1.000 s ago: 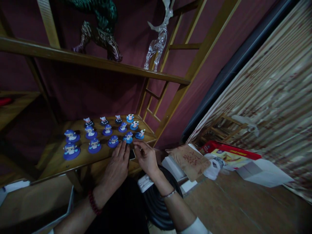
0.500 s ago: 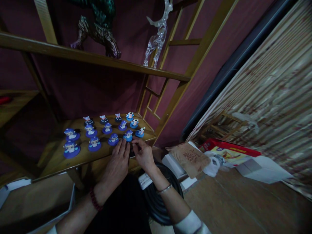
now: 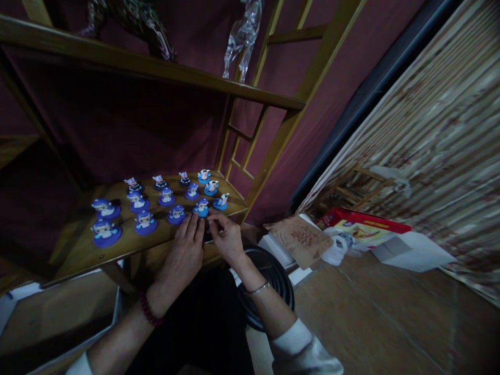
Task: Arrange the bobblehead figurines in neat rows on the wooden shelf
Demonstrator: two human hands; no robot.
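Head view: round-based figurines (image 3: pixel 166 197) on wooden shelf (image 3: pixel 128 238). At its front edge: left hand (image 3: pixel 183 251), fingers straight; right hand (image 3: pixel 227 240), fingertips bunched; cannot tell whether either grip holds anything. Red-edged box (image 3: pixel 363 227), right of shelf: lettering unreadable.

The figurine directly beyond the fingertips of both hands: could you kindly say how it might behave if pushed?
The figurine would probably slide before tipping, since its round base spreads wider than the figure. Being smaller than the left hand, it is likely light and easily nudged.

Left hand (image 3: pixel 185 249) extended, right hand (image 3: pixel 229 239) curled
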